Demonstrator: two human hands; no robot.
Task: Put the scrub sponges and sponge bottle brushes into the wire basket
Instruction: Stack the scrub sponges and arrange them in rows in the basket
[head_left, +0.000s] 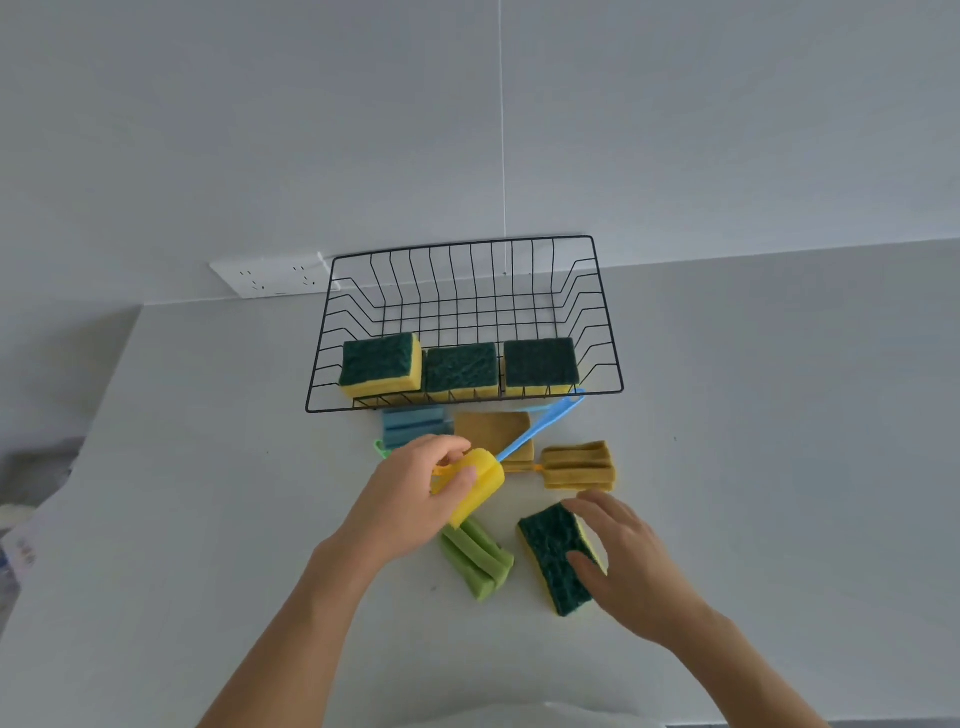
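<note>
The black wire basket (597, 322) stands on the white counter against the wall, with three green-and-yellow scrub sponges (460, 366) lined up along its near side. My left hand (415, 493) is shut on the yellow sponge head of a bottle brush (475, 486), whose blue handle points up-right toward the basket's front rim. My right hand (631, 564) grips a fourth scrub sponge (550, 551), tilted on the counter. A green sponge brush (475, 564) lies between my hands. A blue sponge brush (413, 426), a tan sponge (491, 428) and a mustard sponge brush (579, 465) lie just before the basket.
A white wall socket (270, 278) sits left of the basket. The counter's left edge (111, 395) drops away, with blurred packaging (26, 545) beyond it. A thin cord (502, 130) hangs down the wall behind the basket.
</note>
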